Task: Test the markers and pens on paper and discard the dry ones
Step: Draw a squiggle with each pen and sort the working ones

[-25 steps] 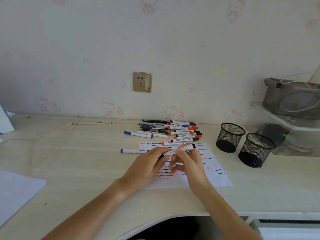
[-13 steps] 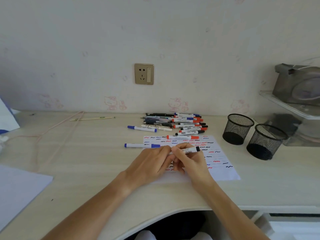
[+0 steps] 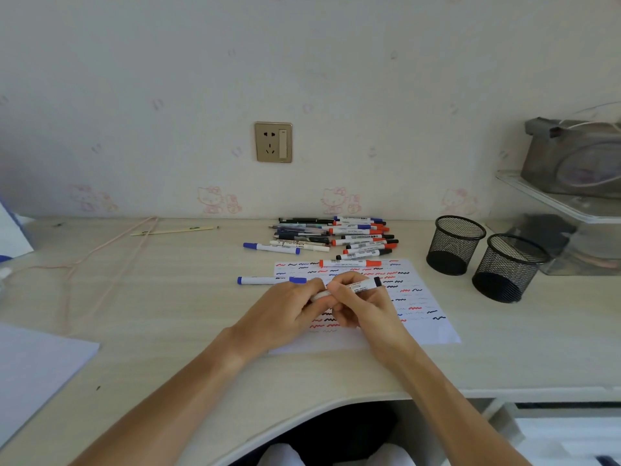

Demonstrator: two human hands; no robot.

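Over the scribbled white paper sheet (image 3: 420,297), a white marker with a black end (image 3: 364,284) is held level between both hands. It is gripped at its left end by the left hand (image 3: 285,314), fingers curled round it, and pinched mid-barrel by the right hand (image 3: 359,307); judged, the cap is being pulled off or pushed on, which cannot be told since that end is hidden. The marker is kept just above the sheet, likely so a test stroke can be made among the red, black and blue squiggles. A red-capped marker (image 3: 351,263) lies across the sheet's far edge, and a blue-capped marker (image 3: 270,280) just left of the sheet. Behind, a pile of mixed pens and markers (image 3: 336,235) is gathered, probably untested stock. Two black mesh cups (image 3: 484,257) stand to the right, seemingly for sorting. Everything rests on a pale wood-grain table (image 3: 168,297) against a wall with cartoon-cat wallpaper (image 3: 215,200) and a gold-framed socket (image 3: 273,142).
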